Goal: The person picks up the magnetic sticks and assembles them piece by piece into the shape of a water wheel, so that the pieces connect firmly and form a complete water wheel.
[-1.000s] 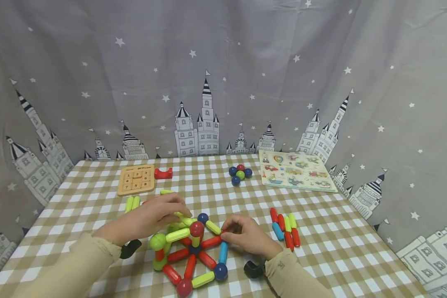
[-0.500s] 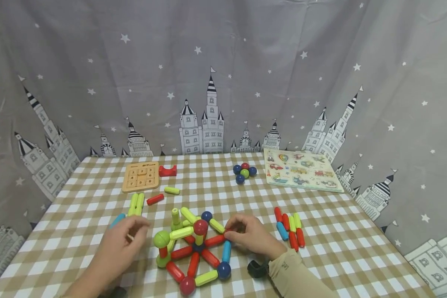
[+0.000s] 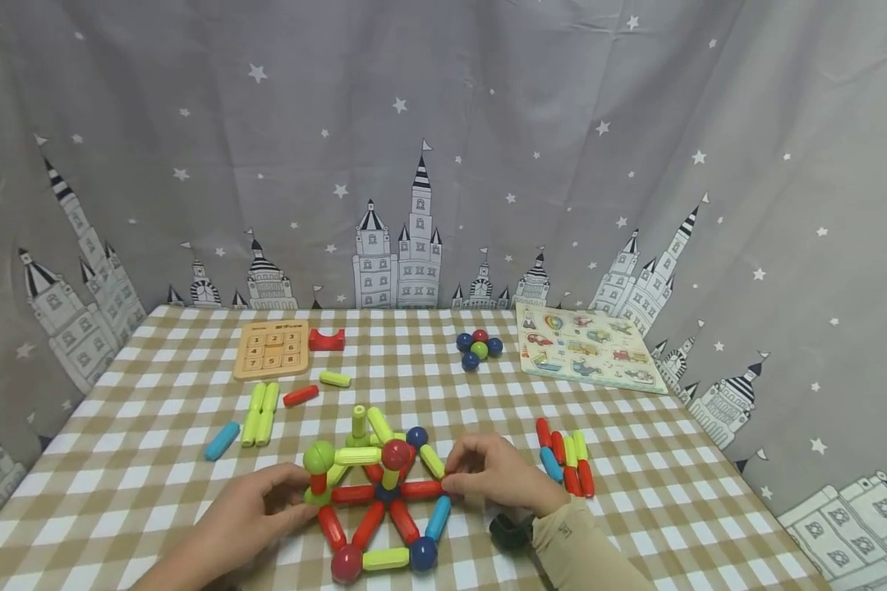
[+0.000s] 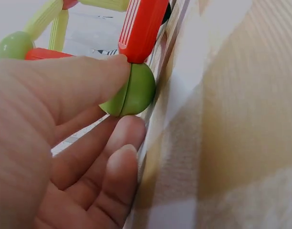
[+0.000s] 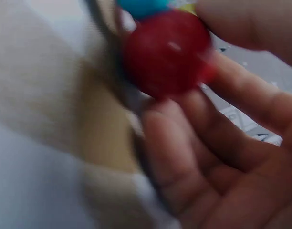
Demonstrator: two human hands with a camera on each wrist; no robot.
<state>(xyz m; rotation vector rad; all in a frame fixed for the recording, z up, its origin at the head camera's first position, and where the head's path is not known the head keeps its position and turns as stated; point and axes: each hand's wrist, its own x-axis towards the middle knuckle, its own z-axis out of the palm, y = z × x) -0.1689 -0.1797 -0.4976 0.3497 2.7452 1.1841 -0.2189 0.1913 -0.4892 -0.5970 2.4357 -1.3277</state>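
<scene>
A construction of magnetic rods and balls stands at the front of the table, its red rods (image 3: 355,495) meeting at a central dark blue ball. My left hand (image 3: 255,509) pinches the low green ball (image 4: 141,90) at its left corner, thumb on one side and fingers on the other. At the right corner my right hand (image 3: 498,476) holds a red ball (image 5: 167,52), which the hand hides in the head view. Raised on short upright rods, a green ball (image 3: 319,456) and a red ball (image 3: 395,454) are joined by a yellow-green rod (image 3: 358,456).
Loose yellow-green rods (image 3: 260,414), a blue rod (image 3: 222,441) and a red rod (image 3: 301,396) lie left. More rods (image 3: 567,460) lie right. Several balls (image 3: 479,349) cluster behind. Farther back are a wooden number puzzle (image 3: 272,350), a red arched block (image 3: 327,340) and a picture board (image 3: 587,348).
My left hand has left the construction's top, swung left, then come down onto the low green ball. The construction has turned slightly, its front shifting left. The right hand keeps its hold.
</scene>
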